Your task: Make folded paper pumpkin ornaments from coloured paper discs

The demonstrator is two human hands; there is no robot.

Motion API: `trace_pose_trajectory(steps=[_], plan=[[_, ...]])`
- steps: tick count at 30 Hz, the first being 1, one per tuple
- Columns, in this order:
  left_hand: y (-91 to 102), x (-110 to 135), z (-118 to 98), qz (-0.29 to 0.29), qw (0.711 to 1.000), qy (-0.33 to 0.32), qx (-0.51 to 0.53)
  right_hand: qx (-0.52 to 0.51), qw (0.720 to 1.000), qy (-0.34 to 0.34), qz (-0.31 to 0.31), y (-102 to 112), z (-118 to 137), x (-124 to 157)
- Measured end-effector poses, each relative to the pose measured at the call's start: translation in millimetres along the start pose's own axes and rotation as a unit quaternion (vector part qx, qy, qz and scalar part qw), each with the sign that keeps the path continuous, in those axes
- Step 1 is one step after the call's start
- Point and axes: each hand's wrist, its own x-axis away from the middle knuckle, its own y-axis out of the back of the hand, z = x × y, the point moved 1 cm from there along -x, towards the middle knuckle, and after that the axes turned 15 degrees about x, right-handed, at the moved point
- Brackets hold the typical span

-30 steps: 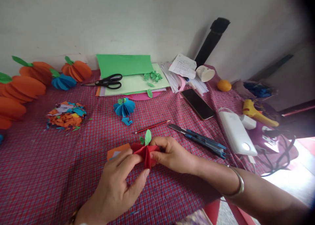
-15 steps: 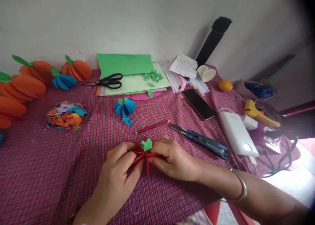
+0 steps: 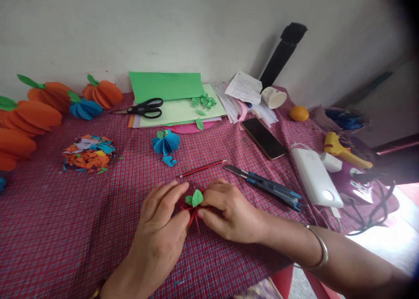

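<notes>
Between my hands, low over the cloth, is a small red paper pumpkin (image 3: 194, 218) with folded fins. Green paper leaves (image 3: 197, 197) stand on its top. My right hand (image 3: 231, 209) pinches its right side between thumb and fingers. My left hand (image 3: 163, 225) is curved around the left side, thumb against the fins and fingers along the far edge. Much of the pumpkin is hidden by the hands. Just beyond lies a red pencil (image 3: 203, 169). A blue utility knife (image 3: 271, 189) with its blade out rests to the right.
A small blue paper pumpkin (image 3: 166, 142) sits ahead. At left are orange paper pumpkins (image 3: 103, 94) and a heap of paper scraps (image 3: 90, 154). Scissors (image 3: 152, 108) lie by green paper (image 3: 166, 85). A phone (image 3: 264, 137), power bank (image 3: 316, 174) and yellow glue gun (image 3: 347, 151) are right.
My left hand's fingers have loosened and straightened over the pumpkin's left side. The red fins look more gathered together. My right hand has barely moved.
</notes>
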Motion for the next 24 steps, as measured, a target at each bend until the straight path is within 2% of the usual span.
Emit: trace_pose_trajectory(steps=[6,11,16,20,22,24], plan=[[-5.4,1.4,-4.5,-0.012,1.0,-0.006,-0.003,0.019,1.0,0.009,-0.013,1.5,2.1,-1.2],[-4.2,1.8,-7.0,-0.003,1.0,0.025,0.016,0.032,0.999,0.007,-0.042,1.2,0.4,-1.7],[1.2,1.0,0.0,-0.013,0.989,0.108,0.102,0.019,0.999,-0.009,-0.032,1.6,2.0,-0.9],[4.6,1.5,7.8,0.016,0.956,0.213,0.201,-0.05,0.996,-0.049,-0.062,4.0,3.5,0.3],[5.8,2.1,9.5,0.031,0.942,0.247,0.224,-0.073,0.995,-0.04,-0.061,5.6,3.8,0.0],[6.6,2.0,9.4,0.034,0.941,0.253,0.223,-0.081,0.996,-0.024,-0.038,7.1,3.7,-0.7]])
